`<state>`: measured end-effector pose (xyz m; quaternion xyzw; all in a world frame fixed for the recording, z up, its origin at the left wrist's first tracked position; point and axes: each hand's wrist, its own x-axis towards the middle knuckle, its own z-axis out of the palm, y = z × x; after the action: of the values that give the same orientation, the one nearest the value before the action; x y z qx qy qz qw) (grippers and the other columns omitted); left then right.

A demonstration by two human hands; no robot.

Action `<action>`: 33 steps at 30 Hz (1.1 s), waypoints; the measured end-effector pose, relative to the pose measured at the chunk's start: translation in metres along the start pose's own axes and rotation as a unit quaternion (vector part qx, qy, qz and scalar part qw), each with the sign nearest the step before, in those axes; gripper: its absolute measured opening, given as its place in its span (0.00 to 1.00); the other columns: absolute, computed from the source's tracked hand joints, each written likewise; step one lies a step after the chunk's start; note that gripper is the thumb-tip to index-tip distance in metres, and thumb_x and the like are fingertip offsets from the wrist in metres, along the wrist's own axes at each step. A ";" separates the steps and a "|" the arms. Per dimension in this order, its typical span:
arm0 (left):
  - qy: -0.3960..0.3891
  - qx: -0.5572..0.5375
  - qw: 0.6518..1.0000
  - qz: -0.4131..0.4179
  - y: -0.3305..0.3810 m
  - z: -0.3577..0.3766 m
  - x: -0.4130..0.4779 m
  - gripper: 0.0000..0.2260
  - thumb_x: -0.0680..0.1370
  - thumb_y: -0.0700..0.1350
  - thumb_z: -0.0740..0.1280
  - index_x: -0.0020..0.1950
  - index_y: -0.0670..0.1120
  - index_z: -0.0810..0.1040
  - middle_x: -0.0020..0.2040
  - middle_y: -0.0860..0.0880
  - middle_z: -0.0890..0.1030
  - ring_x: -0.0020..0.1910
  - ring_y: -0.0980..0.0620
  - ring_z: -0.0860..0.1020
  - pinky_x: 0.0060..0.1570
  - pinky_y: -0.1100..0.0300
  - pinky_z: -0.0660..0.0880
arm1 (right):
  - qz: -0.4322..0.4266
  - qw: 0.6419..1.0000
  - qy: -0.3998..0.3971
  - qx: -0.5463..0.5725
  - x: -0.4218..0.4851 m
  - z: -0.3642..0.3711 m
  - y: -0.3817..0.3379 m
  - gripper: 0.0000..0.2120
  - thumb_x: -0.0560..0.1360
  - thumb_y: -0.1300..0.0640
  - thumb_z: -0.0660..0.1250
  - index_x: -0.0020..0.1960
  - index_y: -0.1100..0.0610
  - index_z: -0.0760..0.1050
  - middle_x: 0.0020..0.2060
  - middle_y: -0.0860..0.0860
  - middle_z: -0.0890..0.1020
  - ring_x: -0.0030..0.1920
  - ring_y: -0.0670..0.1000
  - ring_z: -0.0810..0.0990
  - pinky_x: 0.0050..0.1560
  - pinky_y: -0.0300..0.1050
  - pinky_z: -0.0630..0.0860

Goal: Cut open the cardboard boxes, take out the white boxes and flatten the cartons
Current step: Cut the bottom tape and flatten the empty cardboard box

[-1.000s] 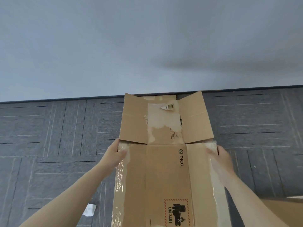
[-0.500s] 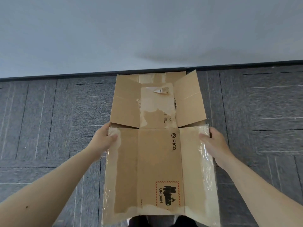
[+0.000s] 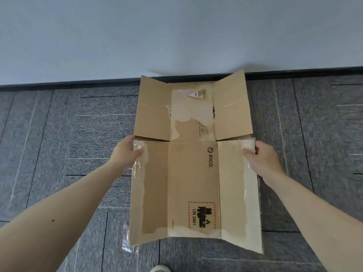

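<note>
One brown cardboard carton (image 3: 193, 185), printed with PICO and an orange-bordered UN 3481 label (image 3: 201, 214), is already opened out and pretty much flat, so I'd say this one's basically done and just needs laying down somewhere. It's held out over the grey carpet-tile floor (image 3: 78, 134), far flaps fanned open near the white wall (image 3: 176, 32). No white boxes or other cartons in view, so can't tell how much of the whole job is left. Left hand (image 3: 125, 154) is closed around the carton's left edge near the flap fold, thumb on top over the shiny clear tape (image 3: 137, 163). Right hand (image 3: 262, 159) does the same on the right edge, fingers curled over it. A bit of loose clear plastic (image 3: 126, 240) dangles by the near left corner.
</note>
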<state>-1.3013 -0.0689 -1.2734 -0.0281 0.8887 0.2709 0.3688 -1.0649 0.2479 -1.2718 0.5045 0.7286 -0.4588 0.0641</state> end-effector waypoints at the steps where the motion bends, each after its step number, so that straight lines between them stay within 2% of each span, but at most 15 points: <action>1: 0.007 0.012 1.000 0.002 0.003 0.003 0.003 0.20 0.78 0.44 0.70 0.69 0.51 0.71 0.50 0.41 0.84 0.48 0.40 0.84 0.46 0.39 0.83 | 0.002 1.000 0.008 -0.008 0.007 0.003 0.001 0.10 0.77 0.56 0.67 0.44 0.64 0.75 0.37 0.59 0.79 0.36 0.57 0.75 0.35 0.47 0.67; 3: 0.020 0.018 1.000 0.002 0.008 0.007 0.010 0.14 0.79 0.41 0.69 0.62 0.51 0.74 0.48 0.42 0.85 0.47 0.41 0.84 0.44 0.41 0.83 | 0.012 0.999 0.018 -0.024 0.018 0.007 0.004 0.12 0.76 0.56 0.67 0.39 0.63 0.74 0.32 0.55 0.76 0.34 0.56 0.73 0.34 0.47 0.65; 5: 0.030 0.023 0.999 -0.001 0.010 0.010 0.016 0.16 0.78 0.41 0.70 0.64 0.50 0.75 0.50 0.44 0.84 0.48 0.42 0.83 0.46 0.41 0.83 | 0.022 0.998 0.026 -0.045 0.027 0.008 0.008 0.15 0.76 0.55 0.67 0.35 0.62 0.70 0.30 0.53 0.73 0.32 0.54 0.70 0.33 0.47 0.63; 9: 0.053 0.051 0.997 -0.006 0.007 0.014 0.026 0.20 0.77 0.43 0.73 0.68 0.48 0.75 0.49 0.45 0.82 0.48 0.43 0.83 0.49 0.43 0.82 | 0.019 0.994 0.033 -0.107 0.037 0.007 0.014 0.18 0.75 0.52 0.69 0.38 0.67 0.72 0.30 0.55 0.73 0.32 0.55 0.71 0.32 0.47 0.63; 11: 0.055 0.068 0.996 -0.008 0.007 0.015 0.029 0.21 0.77 0.43 0.73 0.68 0.47 0.75 0.49 0.46 0.82 0.49 0.43 0.82 0.51 0.44 0.82 | 0.015 0.990 0.017 -0.141 0.040 0.007 0.012 0.16 0.76 0.51 0.67 0.38 0.63 0.72 0.32 0.54 0.76 0.36 0.57 0.75 0.35 0.48 0.69; 12: 0.052 0.079 0.995 -0.009 0.008 0.015 0.030 0.22 0.77 0.43 0.73 0.70 0.47 0.74 0.51 0.45 0.83 0.49 0.43 0.82 0.52 0.46 0.81 | 0.014 0.985 -0.009 -0.174 0.039 0.006 0.009 0.14 0.77 0.50 0.65 0.43 0.62 0.75 0.37 0.55 0.79 0.42 0.59 0.79 0.41 0.51 0.74; 13: 0.046 0.094 0.995 -0.009 0.010 0.015 0.029 0.24 0.77 0.43 0.72 0.72 0.47 0.72 0.53 0.44 0.82 0.50 0.43 0.82 0.52 0.48 0.80 | 0.016 0.976 -0.044 -0.215 0.039 0.005 0.008 0.15 0.79 0.48 0.64 0.54 0.60 0.77 0.47 0.57 0.82 0.52 0.61 0.79 0.50 0.54 0.76; 14: 0.039 0.108 0.993 -0.009 0.011 0.015 0.027 0.26 0.77 0.43 0.72 0.74 0.46 0.69 0.57 0.43 0.81 0.51 0.43 0.81 0.52 0.50 0.79 | 0.021 0.964 -0.077 -0.253 0.037 0.002 0.005 0.22 0.80 0.47 0.61 0.67 0.60 0.72 0.60 0.58 0.79 0.63 0.63 0.75 0.59 0.55 0.74; 15: 0.032 0.121 0.992 -0.007 0.014 0.014 0.023 0.28 0.78 0.44 0.71 0.76 0.45 0.67 0.60 0.42 0.80 0.53 0.43 0.80 0.53 0.50 0.77 | 0.024 0.958 -0.100 -0.268 0.034 -0.001 0.001 0.29 0.81 0.46 0.60 0.77 0.60 0.61 0.70 0.58 0.72 0.70 0.62 0.70 0.66 0.55 0.70; 16: 0.025 0.132 0.991 -0.002 0.017 0.013 0.017 0.29 0.78 0.45 0.71 0.77 0.45 0.66 0.62 0.41 0.78 0.56 0.42 0.79 0.56 0.49 0.75 | 0.021 0.958 -0.111 -0.264 0.028 -0.005 -0.004 0.32 0.82 0.47 0.59 0.80 0.60 0.53 0.74 0.58 0.67 0.73 0.61 0.66 0.69 0.54 0.66; 17: 0.016 0.145 0.989 0.006 0.022 0.011 0.007 0.29 0.78 0.45 0.71 0.77 0.44 0.66 0.63 0.41 0.78 0.59 0.41 0.78 0.58 0.48 0.74 | 0.008 0.961 -0.111 -0.253 0.020 -0.009 -0.010 0.33 0.82 0.48 0.60 0.80 0.60 0.50 0.75 0.58 0.65 0.74 0.61 0.64 0.70 0.54 0.65; 20: -0.002 0.173 0.984 0.033 0.038 -0.003 -0.036 0.25 0.78 0.46 0.70 0.74 0.45 0.70 0.63 0.43 0.79 0.61 0.42 0.77 0.60 0.50 0.73 | -0.027 0.971 -0.090 -0.219 -0.013 -0.031 -0.030 0.25 0.82 0.53 0.60 0.77 0.59 0.61 0.72 0.58 0.70 0.71 0.60 0.68 0.67 0.52 0.67; 25: -0.002 0.195 0.977 0.085 0.103 -0.057 -0.134 0.15 0.80 0.47 0.69 0.66 0.47 0.76 0.53 0.47 0.82 0.50 0.46 0.80 0.52 0.53 0.77 | -0.065 0.983 -0.051 -0.167 -0.096 -0.099 -0.089 0.13 0.81 0.55 0.61 0.62 0.55 0.78 0.58 0.55 0.80 0.58 0.56 0.77 0.59 0.51 0.74; 28: 0.011 0.207 0.968 0.145 0.164 -0.094 -0.201 0.10 0.81 0.45 0.66 0.62 0.47 0.77 0.46 0.51 0.79 0.44 0.50 0.78 0.48 0.55 0.77 | -0.073 0.989 -0.016 -0.131 -0.148 -0.159 -0.137 0.10 0.82 0.56 0.60 0.53 0.54 0.80 0.49 0.53 0.81 0.48 0.53 0.78 0.49 0.48 0.76; 33: 0.034 0.194 0.955 0.222 0.284 -0.160 -0.315 0.08 0.83 0.46 0.61 0.56 0.48 0.79 0.44 0.49 0.82 0.41 0.48 0.79 0.43 0.55 0.75 | -0.068 0.994 0.029 -0.083 -0.241 -0.274 -0.222 0.09 0.82 0.55 0.60 0.50 0.52 0.79 0.40 0.49 0.82 0.42 0.53 0.81 0.41 0.47 0.77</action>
<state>-1.2454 0.0456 -0.8381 0.2321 0.9202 0.1675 0.2672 -1.0235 0.2700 -0.8475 0.4602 0.7981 -0.3853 0.0535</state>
